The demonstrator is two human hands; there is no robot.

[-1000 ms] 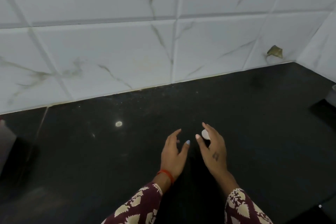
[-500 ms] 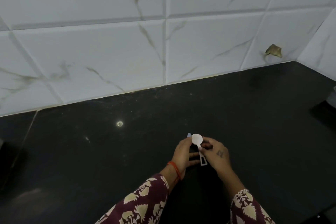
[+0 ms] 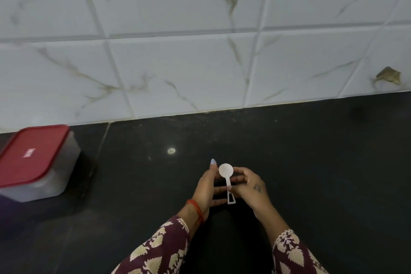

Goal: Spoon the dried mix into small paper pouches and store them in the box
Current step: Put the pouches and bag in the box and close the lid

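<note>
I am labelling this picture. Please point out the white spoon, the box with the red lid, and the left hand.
white spoon [image 3: 226,171], head view, on its round bowl.
box with the red lid [image 3: 33,155], head view, on the lid.
left hand [image 3: 205,187], head view, on its back.

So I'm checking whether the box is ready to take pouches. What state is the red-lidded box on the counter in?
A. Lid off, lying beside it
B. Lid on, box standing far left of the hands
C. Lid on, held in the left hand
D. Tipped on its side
B: the red lid sits on the box, which stands on the counter far left of both hands, untouched.
</note>
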